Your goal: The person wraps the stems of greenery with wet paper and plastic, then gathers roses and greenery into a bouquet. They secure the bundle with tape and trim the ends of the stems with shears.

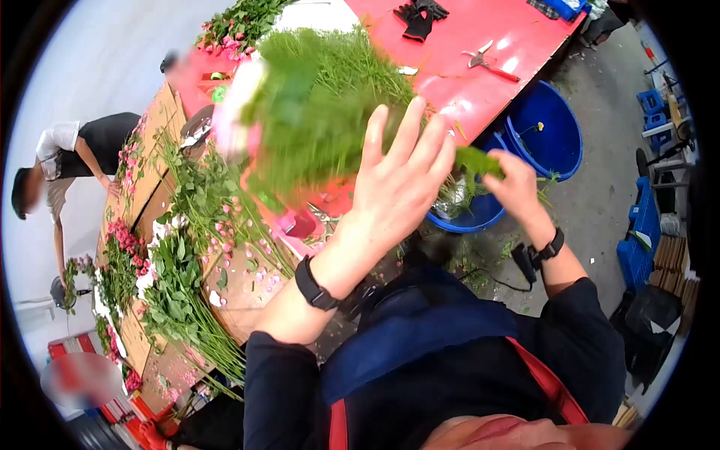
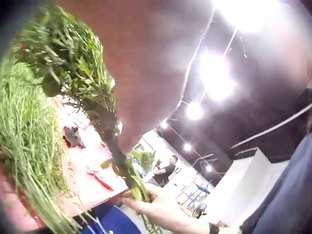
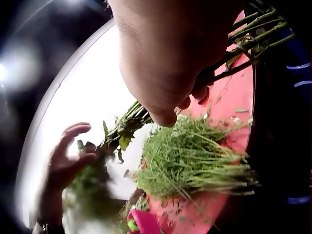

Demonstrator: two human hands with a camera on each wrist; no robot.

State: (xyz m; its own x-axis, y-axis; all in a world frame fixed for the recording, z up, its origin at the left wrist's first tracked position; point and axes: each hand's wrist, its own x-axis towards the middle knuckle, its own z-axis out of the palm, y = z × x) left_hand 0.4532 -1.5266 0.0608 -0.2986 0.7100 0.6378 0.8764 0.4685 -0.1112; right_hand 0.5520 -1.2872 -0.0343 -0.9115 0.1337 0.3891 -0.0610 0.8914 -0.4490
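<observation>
Navy apron cloth (image 1: 420, 322) fills the lower centre, below the left hand (image 1: 401, 176), fingers spread without visible grip, while right of centre the right hand (image 1: 517, 187) pinches a leafy bunch (image 1: 476, 160) extending leftward, apparently being tidied, the next move calling for steady stems.

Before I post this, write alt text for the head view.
A person's right hand grips a leafy green bunch by one end while the left hand, fingers spread, is in front of it. Beyond, a red table holds feathery greens, red-handled shears and black gloves.
</observation>
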